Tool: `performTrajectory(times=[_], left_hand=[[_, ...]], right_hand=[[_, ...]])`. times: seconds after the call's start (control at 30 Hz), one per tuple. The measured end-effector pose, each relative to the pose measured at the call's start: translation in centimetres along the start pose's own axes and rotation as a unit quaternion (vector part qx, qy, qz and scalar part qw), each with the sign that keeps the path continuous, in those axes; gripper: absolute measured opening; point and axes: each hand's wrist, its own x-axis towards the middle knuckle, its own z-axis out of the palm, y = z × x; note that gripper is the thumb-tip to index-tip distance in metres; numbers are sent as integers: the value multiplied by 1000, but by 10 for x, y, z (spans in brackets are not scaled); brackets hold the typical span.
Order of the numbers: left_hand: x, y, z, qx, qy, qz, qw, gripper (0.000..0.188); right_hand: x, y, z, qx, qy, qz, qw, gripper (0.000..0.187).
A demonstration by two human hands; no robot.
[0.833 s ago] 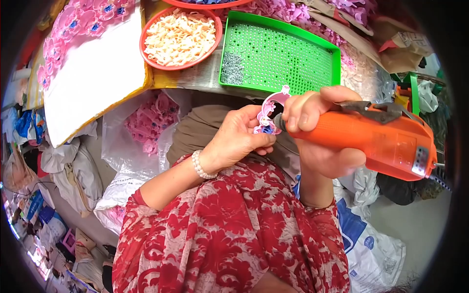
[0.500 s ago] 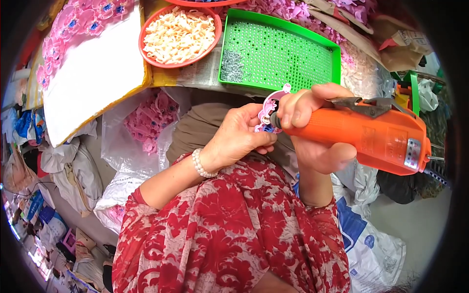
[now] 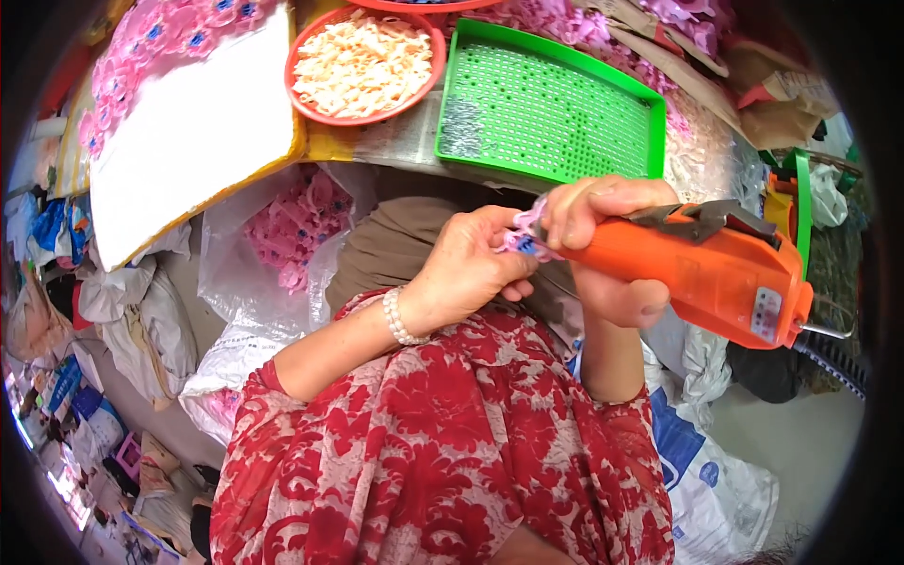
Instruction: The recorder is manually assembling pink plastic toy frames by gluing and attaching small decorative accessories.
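Note:
My left hand (image 3: 471, 259), with a pearl bracelet on its wrist, pinches a small pink plastic part (image 3: 521, 235) with a blue piece on it. Wrapped round an orange electric screwdriver (image 3: 692, 273) is my right hand (image 3: 603, 235). The tool lies nearly level, its dark nose pointing left at the pink part. Its tip is hidden by fingers and the part, so contact cannot be made out. Just beyond both hands, a green perforated tray (image 3: 603, 113) holds small silver screws (image 3: 461, 127) heaped at its left end.
A red basket (image 3: 439, 56) of cream-coloured pieces stands left of the tray. Further left, pink parts (image 3: 179, 33) lie on a white board (image 3: 202, 141). A clear bag below the table edge contains more pink parts (image 3: 292, 231). A dark coiled cord (image 3: 833, 367) trails from the screwdriver.
The pink part has turned and sits more compactly at the fingertips. The screwdriver's rear end has dipped slightly and shifted left. The table things appear moved a little to the right.

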Motion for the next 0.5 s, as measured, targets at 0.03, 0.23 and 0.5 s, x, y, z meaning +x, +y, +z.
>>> performTrajectory(times=[0.03, 0.23, 0.5], left_hand=[[-1, -1, 1, -3, -8, -1, 1000, 19], [2, -12, -11, -15, -39, 0, 999, 29], [-31, -20, -67, -126, -48, 0, 991, 44]], right_hand=[[-2, -2, -3, 3, 16, 17, 1000, 74], [4, -21, -1, 34, 10, 1, 999, 82], [17, -42, -11, 7, 16, -20, 1000, 86]])
